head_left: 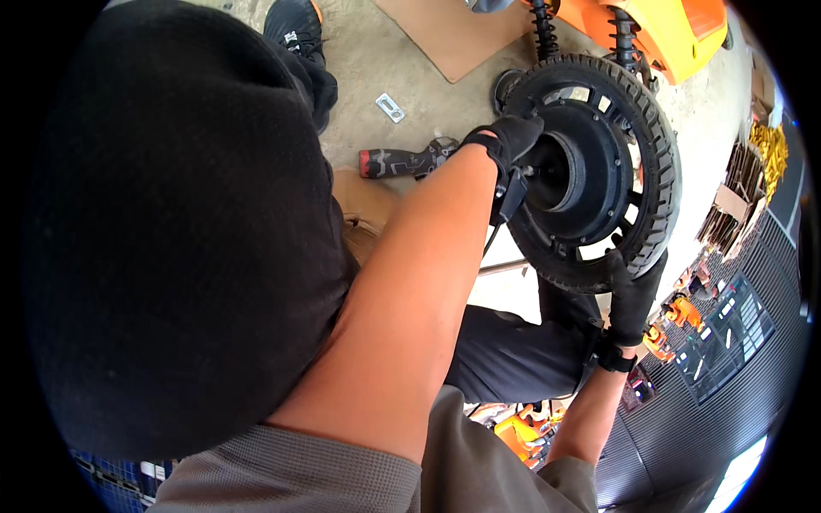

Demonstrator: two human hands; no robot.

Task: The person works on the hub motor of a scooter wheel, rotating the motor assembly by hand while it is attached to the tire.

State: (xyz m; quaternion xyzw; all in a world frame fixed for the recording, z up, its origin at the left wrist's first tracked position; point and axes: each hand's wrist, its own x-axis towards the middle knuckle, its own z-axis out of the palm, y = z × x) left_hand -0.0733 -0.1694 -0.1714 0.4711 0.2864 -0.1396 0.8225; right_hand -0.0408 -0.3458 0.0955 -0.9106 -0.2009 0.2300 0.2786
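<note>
One black wheel (600, 175) is between the left hand (511, 141), curled at its hub (590, 201), grip unclear, and the right hand (637, 295), clasping the tyre (664, 162); a dark tool (400, 162) lies left of both.

on the pale floor (355, 51) lie a cardboard sheet (457, 34) and a slotted plate (390, 108).

A flat brown cardboard sheet (457, 38) is laid on the grey floor (355, 94). Near it, a little silver metal plate with holes (386, 102) can be seen. Lower down, a black and grey tool with a red end (398, 163) is seen. Far off, flat cardboard pieces (729, 208) are piled beside a bright yellow heap (770, 150). A big window (731, 333) is set in a ridged grey wall (616, 453).
</note>
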